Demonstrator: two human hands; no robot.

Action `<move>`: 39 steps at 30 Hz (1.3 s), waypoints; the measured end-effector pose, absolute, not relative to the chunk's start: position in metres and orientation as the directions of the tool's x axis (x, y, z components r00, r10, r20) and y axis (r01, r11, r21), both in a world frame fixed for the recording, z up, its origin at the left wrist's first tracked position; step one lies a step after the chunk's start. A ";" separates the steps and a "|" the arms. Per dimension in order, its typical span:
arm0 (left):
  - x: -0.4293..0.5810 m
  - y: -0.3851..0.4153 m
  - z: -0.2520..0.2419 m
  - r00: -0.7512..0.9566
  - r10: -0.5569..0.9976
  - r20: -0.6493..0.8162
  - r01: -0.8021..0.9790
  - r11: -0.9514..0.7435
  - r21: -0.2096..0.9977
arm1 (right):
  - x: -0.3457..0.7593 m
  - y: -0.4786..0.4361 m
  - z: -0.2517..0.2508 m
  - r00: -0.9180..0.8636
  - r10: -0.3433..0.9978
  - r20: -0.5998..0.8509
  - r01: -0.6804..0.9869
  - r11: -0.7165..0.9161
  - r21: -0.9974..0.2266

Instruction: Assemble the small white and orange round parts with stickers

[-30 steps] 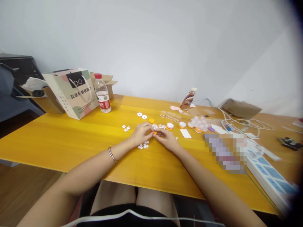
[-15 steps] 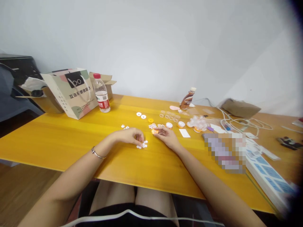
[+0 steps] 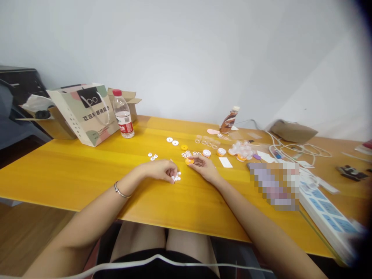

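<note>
My left hand (image 3: pixel 161 170) is low over the table, its fingers curled with thumb and fingertips at a small cluster of white discs (image 3: pixel 177 177). Whether one of the discs is pinched there is hidden by the fingers. In my right hand (image 3: pixel 205 168), between thumb and fingers, is a small round orange piece (image 3: pixel 189 161), held just above the tabletop. White cut-out pieces (image 3: pixel 186 155) with a lacy pattern lie right behind it. Beyond my left hand are a few small white pegged pieces (image 3: pixel 152 158).
Behind are white rings (image 3: pixel 174 143), a yellow ring (image 3: pixel 184 147), clear rings (image 3: pixel 206 141) and orange-and-white round pieces (image 3: pixel 221 152). A water bottle (image 3: pixel 123 116) and paper bag (image 3: pixel 84 116) stand left. A brown drink bottle (image 3: pixel 229 121), blurred flat object (image 3: pixel 273 186) and power strip (image 3: pixel 328 213) are right.
My left hand has shifted slightly right and its fingers have drawn together over the white discs. My right hand still holds the orange piece. The view has turned slightly.
</note>
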State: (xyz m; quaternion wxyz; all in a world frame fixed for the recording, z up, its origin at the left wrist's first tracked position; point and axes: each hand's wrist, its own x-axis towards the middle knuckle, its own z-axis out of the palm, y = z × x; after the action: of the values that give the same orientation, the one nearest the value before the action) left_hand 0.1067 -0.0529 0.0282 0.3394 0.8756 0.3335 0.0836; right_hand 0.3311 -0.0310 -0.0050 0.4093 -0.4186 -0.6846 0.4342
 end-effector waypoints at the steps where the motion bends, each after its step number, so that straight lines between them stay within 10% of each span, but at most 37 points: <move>1: 0.107 -0.053 0.028 0.761 0.645 -0.064 0.528 -0.559 0.639 | 0.331 -0.031 -0.005 -0.315 0.928 0.199 0.220 0.275 -0.936; 16: 0.109 -0.049 0.026 0.765 0.633 0.121 0.508 -0.708 0.491 | 0.331 -0.031 -0.006 -0.359 0.916 0.179 0.224 0.271 -0.936; 39: 0.142 -0.053 0.014 0.328 0.855 0.402 0.534 -0.519 0.667 | 0.319 -0.042 0.000 -0.428 0.882 0.196 0.040 0.235 -0.971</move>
State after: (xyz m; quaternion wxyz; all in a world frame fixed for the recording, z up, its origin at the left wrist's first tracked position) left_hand 0.1418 -0.0527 0.0141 0.2134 0.7864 0.4416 0.3756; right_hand 0.3186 -0.0422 0.0005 0.4096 -0.3438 -0.6708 0.5139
